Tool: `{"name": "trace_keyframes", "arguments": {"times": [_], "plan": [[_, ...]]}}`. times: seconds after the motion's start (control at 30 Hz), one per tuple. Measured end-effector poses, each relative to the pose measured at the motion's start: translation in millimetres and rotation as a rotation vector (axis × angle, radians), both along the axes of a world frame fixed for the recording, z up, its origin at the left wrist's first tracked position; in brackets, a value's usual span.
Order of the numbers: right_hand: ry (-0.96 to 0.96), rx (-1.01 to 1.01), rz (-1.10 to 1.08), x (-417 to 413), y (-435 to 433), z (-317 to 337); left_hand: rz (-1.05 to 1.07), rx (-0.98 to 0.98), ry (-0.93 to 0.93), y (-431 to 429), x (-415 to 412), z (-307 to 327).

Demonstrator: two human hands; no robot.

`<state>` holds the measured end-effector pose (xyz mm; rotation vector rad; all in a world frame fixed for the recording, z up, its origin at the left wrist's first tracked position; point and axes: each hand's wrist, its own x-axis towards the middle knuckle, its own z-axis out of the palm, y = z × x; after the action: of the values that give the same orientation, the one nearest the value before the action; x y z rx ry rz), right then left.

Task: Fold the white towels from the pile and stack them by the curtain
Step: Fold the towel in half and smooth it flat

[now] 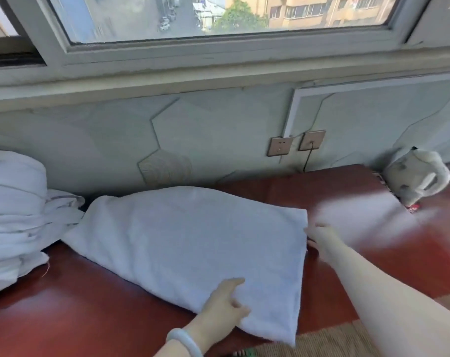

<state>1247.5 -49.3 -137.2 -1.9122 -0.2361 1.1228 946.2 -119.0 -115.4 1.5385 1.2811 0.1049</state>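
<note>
The left grip (223, 302) is lying palm down, fingers spread and loosely bent, with its forearm coming in from the lower edge. The right arm is stretching forward, bare and nearly straight. The right grip (319, 238) is pointing leftward, too blurred to show how its fingers are set.

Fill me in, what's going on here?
A person is working a white towel spread on the red-brown surface under the window. The left hand rests on its near edge; the right hand reaches its right edge, too blurred to tell the grip. The pile of white towels sits at the left, a plush toy at the right.
</note>
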Motion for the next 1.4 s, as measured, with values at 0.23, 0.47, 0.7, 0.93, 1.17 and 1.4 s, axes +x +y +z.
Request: {"name": "trace_keyframes", "arguments": {"times": [0.23, 0.47, 0.7, 0.93, 1.17, 1.4], "plan": [[-0.301, -0.308, 0.255, -54.9, -51.8, -23.9, -0.140, 0.440, 0.673, 48.4, -69.5, -27.9], [-0.520, -0.076, 0.273, -8.5, -8.0, -14.8, -0.334, 0.386, 0.593, 21.8, -47.5, -25.9], [-1.088, 0.088, 0.701, -34.8, -12.9, -32.6, -0.247, 0.561, 0.611, 44.6, -54.4, -43.7], [-1.272, 0.072, 1.042, -37.8, -36.5, -81.7, -0.209, 0.564, 0.798, 54.8, -105.1, -65.2], [-1.268, 0.088, 1.072, -55.7, -5.4, -53.3, -0.269, 0.597, 0.749, 47.1, -114.5, -45.4], [-1.198, 0.293, 1.440, -207.8, 48.4, -58.4, 0.257, 0.270, 0.898, 78.1, -159.4, -42.0]]}}
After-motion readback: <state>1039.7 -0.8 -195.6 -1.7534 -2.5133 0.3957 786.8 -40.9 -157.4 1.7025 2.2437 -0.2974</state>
